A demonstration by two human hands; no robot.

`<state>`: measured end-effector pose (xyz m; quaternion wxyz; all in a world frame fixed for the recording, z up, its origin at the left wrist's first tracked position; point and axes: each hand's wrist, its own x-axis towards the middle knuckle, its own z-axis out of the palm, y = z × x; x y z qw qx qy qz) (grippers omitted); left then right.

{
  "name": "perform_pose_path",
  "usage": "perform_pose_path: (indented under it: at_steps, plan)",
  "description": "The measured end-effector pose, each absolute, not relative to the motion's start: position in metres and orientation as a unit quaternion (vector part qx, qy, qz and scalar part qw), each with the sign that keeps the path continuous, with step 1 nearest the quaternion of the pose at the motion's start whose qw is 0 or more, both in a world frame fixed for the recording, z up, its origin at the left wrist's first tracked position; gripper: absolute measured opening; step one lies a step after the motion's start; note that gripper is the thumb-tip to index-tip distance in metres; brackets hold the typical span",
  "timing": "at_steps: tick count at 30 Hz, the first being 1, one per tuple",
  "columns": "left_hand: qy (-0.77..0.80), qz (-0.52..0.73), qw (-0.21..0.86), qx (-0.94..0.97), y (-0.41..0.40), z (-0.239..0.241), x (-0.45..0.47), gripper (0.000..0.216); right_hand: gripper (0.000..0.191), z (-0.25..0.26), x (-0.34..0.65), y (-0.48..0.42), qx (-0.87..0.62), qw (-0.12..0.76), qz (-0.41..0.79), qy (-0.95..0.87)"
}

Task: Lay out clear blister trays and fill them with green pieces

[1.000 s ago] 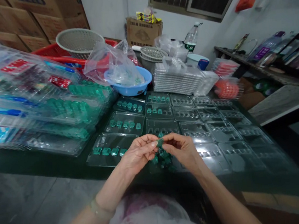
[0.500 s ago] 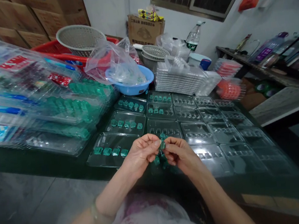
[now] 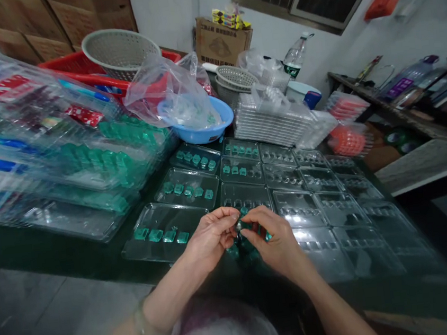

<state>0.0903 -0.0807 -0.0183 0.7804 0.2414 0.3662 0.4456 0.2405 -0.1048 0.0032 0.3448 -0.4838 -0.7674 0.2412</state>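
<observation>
In front of me my left hand [image 3: 212,238] pinches a small translucent green plastic piece [image 3: 239,226] between thumb and fingertips. My right hand [image 3: 274,237] meets it from the other side, thumb and index finger curled in on the same piece. Fingers cover most of it, so its exact shape is hard to make out. Beneath and behind the hands lie loose green pieces [image 3: 233,250]. Left of my left hand, a clear plastic tray [image 3: 152,252] carries a row of similar green pieces [image 3: 169,234].
More clear trays [image 3: 294,208] cover the dark green table, some with green pieces. At left rises a pile of filled clear packages [image 3: 41,149]. Behind are a blue basin [image 3: 204,133] with a plastic bag, a grey colander [image 3: 121,47] and stacked clear trays [image 3: 270,117].
My right hand's thumb and index finger have spread somewhat around the piece, and the hand sits slightly farther right. The left hand keeps its pinch. The whole view has shifted a little.
</observation>
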Motion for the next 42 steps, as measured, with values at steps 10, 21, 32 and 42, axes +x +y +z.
perform_pose_path:
  at_steps: [10,21,32,42]
  plan:
    - [0.38,0.479,0.741,0.277,-0.068,-0.014,0.079,0.019,0.02,-0.024,0.285,0.025,-0.605,0.3,0.066,-0.735]
    - [0.446,0.483,0.661,0.361,-0.068,-0.016,0.074,0.013,0.018,-0.04,0.287,0.07,-0.622,0.115,0.018,-0.774]
    - [0.456,0.335,0.431,0.703,-0.092,-0.023,0.072,0.014,0.034,-0.025,0.278,0.043,-0.638,0.111,-0.012,-0.762]
    - [0.456,0.203,0.262,0.826,-0.113,-0.017,0.068,0.021,0.023,-0.011,0.284,-0.059,-0.545,0.327,0.125,-0.762]
